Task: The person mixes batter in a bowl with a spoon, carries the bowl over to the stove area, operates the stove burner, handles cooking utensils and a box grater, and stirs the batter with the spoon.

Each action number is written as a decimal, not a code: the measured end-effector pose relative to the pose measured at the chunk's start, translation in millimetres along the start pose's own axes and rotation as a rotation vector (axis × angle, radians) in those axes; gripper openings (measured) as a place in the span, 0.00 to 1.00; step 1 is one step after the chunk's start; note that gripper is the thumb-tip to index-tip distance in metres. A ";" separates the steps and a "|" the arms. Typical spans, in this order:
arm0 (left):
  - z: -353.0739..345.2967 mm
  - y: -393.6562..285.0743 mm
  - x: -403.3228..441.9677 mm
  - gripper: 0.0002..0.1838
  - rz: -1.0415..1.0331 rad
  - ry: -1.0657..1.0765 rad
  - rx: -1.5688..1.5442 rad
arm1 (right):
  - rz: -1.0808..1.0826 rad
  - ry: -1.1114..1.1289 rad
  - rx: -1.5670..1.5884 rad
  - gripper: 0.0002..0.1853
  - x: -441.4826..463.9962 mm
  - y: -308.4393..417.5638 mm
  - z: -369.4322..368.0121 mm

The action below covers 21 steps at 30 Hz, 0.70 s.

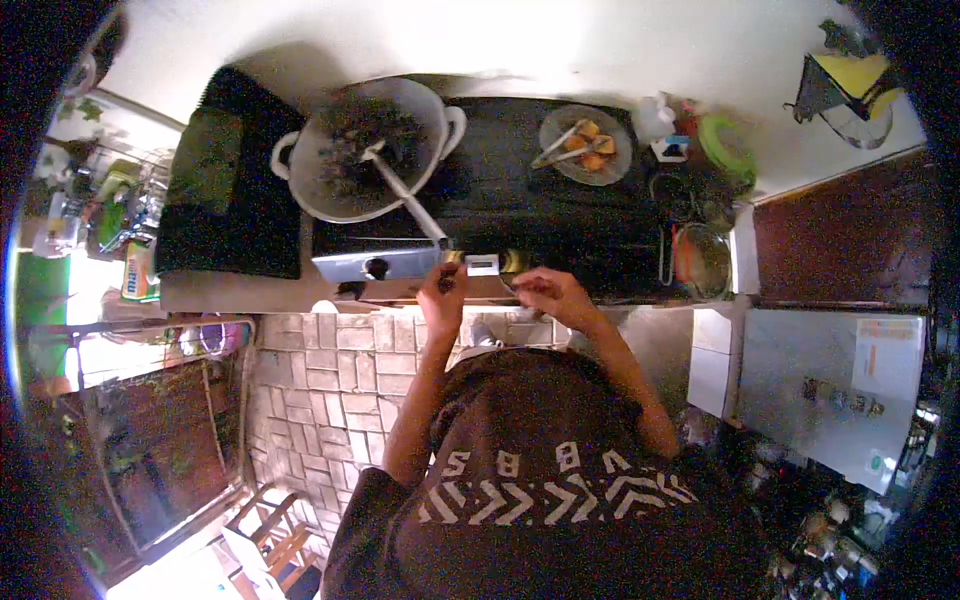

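Observation:
My left hand is at the front edge of the stove, fingers curled together around something dark that I cannot make out. Just above it ends the handle of a long pale spatula, whose head rests in a large white two-handled pot with dark food in it. My right hand is at the same edge, to the right of a white label. Its fingers are bent and drawn together at a small thing too blurred to name.
A glass plate with orange pieces and tongs stands at the back right of the dark stovetop. Farther right are a green lid and a glass bowl. A black cloth lies left of the pot. Below is a tiled floor.

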<state>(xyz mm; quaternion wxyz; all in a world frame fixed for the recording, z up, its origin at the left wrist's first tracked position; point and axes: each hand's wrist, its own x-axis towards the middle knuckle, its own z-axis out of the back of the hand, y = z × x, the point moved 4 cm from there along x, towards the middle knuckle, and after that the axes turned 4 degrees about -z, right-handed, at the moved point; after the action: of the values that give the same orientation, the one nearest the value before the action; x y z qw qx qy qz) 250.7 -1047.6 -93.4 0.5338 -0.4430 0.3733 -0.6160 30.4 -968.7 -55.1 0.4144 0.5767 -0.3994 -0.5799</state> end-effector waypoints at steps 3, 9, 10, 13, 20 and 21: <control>-24.9 -23.7 -22.2 0.08 0.026 0.043 -0.157 | 0.030 0.328 0.010 0.16 -41.3 52.6 30.2; -107.9 -59.2 -62.0 0.12 0.167 0.175 -0.175 | 0.157 0.614 -0.250 0.20 -111.7 97.6 140.9; -120.5 -64.9 -71.1 0.13 0.204 0.228 -0.160 | 0.094 0.518 -0.236 0.20 -126.3 96.6 166.4; -161.4 -67.5 -102.0 0.16 0.280 0.470 -0.216 | -0.085 0.221 -0.203 0.17 -151.6 56.5 256.9; -313.7 -90.8 -165.5 0.25 0.251 1.085 -0.426 | -0.345 -0.353 -0.503 0.30 -167.6 -74.4 327.2; -333.0 -99.2 -167.7 0.28 0.340 1.119 -0.342 | -0.540 -0.284 -0.327 0.33 -162.5 -94.7 326.1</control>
<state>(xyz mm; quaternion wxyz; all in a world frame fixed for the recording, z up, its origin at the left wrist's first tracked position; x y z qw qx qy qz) -89.8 -871.2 -135.0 0.2687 -0.0659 0.7563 -0.5929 -298.9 -788.6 -84.1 0.2730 0.5011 -0.1880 -0.7994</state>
